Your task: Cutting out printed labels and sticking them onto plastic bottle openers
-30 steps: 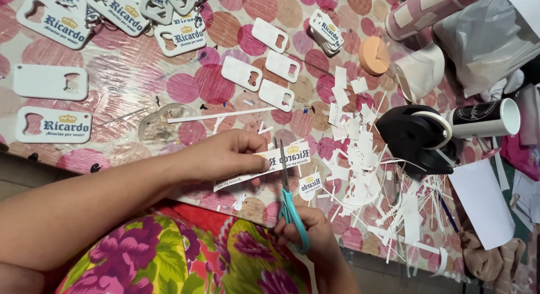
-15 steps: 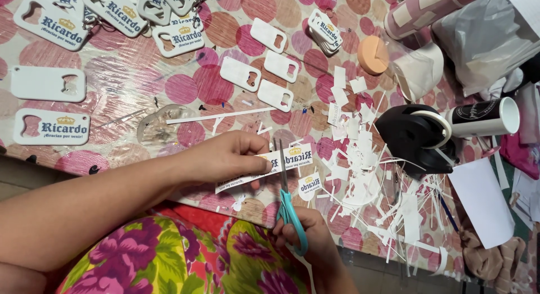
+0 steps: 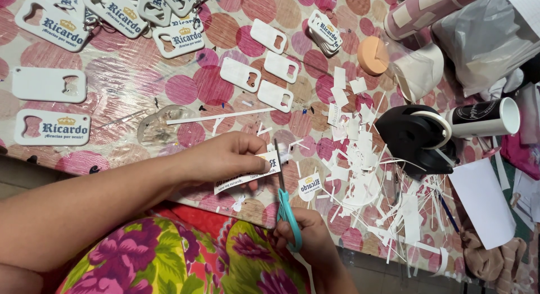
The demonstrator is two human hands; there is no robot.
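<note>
Printed paper strip, white with dark lettering, is held just above the near edge of a table covered in a pink-and-red dotted cloth, its long axis running roughly left to right with the right end tipped slightly up. The left hand pinches that strip between thumb and curled fingers, gripping near its right end, so the free length trails leftward under the palm. Scissors with teal handles come up from below, the blades pointing away from the person and crossing the strip's right end nearly at a right angle; the right hand is closed through the handle loops, closer to the body than the left. A small round printed sticker lies just right of the blades, and beyond it a loose heap of white paper offcuts spreads toward the table's near edge, leaving little bare room on that side. Left of the hands the cloth is more open, with only white bottle-opener tags, some printed and some blank, lying well apart farther up. A black tape dispenser and a white and black cup on its side sit to the right, past the scraps. A floral garment fills the foreground below the table edge.
</note>
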